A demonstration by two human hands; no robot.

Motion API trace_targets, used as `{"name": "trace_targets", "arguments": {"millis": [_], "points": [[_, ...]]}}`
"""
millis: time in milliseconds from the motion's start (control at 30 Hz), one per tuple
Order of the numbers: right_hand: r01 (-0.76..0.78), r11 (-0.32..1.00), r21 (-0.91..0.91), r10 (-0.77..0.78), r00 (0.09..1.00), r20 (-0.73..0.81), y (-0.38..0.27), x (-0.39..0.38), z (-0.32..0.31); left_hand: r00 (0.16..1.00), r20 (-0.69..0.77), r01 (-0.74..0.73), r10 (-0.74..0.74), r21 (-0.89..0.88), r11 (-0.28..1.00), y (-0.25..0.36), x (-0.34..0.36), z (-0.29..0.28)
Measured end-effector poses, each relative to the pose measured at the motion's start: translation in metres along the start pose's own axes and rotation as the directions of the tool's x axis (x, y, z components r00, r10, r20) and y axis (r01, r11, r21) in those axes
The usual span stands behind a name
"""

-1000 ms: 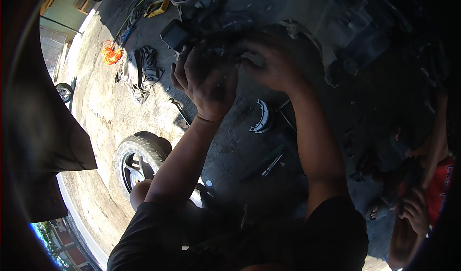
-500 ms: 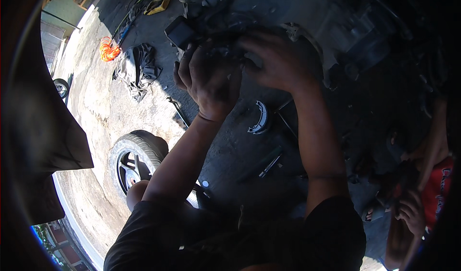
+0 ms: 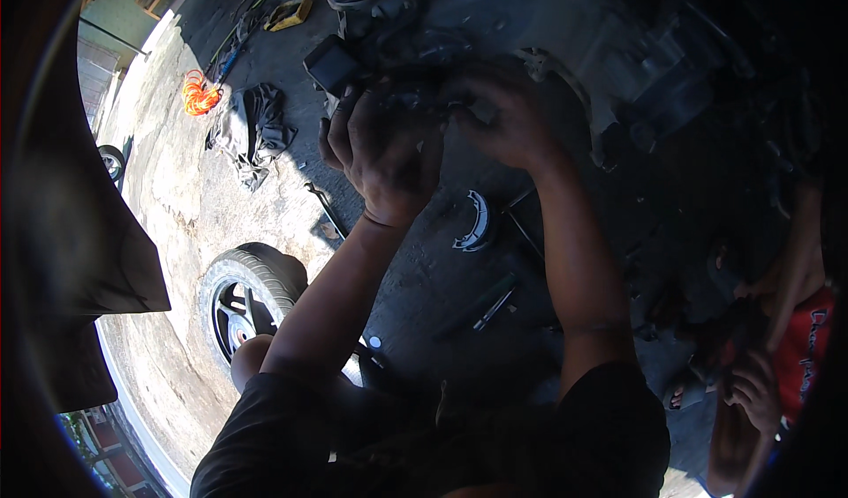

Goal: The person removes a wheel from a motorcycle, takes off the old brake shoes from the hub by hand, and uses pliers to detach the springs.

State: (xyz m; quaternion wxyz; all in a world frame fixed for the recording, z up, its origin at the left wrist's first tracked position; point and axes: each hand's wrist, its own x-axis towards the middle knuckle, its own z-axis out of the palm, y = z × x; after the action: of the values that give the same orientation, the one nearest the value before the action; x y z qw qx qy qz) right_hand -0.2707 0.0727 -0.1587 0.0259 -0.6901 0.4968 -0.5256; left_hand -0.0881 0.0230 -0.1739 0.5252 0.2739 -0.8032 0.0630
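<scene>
While the left hand [image 3: 389, 158] bends its fingers over a dark mechanical part [image 3: 411, 94] near the upper centre, the right hand [image 3: 511, 125] curls just beside it, a small gap showing between thumb and forefinger. The hands are apart from each other, but it is too dark to tell whether either is clamped on the part. Below them, a curved brake shoe [image 3: 477, 222] lies on the ground [image 3: 168, 233].

A dark mechanical part [image 3: 408, 94], apparently metal though deep shade blurs its outline, shows a few dull glints on its surface; partly covered, it sits by the lower left edge of a large, smooth grey casing [image 3: 521, 12].
</scene>
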Motion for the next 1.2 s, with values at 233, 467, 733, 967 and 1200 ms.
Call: {"name": "trace_targets", "arguments": {"millis": [233,467,733,967,1200], "points": [[-0.041,0.998,-0.036,0.04,0.998,-0.051,-0.011,-0.001,0.005,1.0,-0.015,-0.011,0.011,0.016,1.0,-0.001,0.001,-0.002],[-0.06,0.993,-0.106,0.056,0.998,-0.039,-0.012,-0.005,0.005,1.0,-0.017,0.008,-0.008,0.013,1.0,0.003,0.0,-0.001],[-0.068,0.982,-0.178,0.081,0.994,0.067,-0.02,0.006,0.001,1.0,0.001,0.025,-0.025,-0.002,1.0,0.001,-0.001,-0.002],[-0.121,0.992,-0.038,0.125,0.982,0.143,-0.011,0.01,-0.001,1.0,-0.008,0.023,-0.023,-0.013,1.0,0.003,0.001,-0.003],[-0.223,0.938,0.266,0.234,0.972,-0.008,0.004,-0.011,0.014,1.0,0.005,0.014,-0.013,-0.022,1.0,0.005,0.004,-0.005]]}}
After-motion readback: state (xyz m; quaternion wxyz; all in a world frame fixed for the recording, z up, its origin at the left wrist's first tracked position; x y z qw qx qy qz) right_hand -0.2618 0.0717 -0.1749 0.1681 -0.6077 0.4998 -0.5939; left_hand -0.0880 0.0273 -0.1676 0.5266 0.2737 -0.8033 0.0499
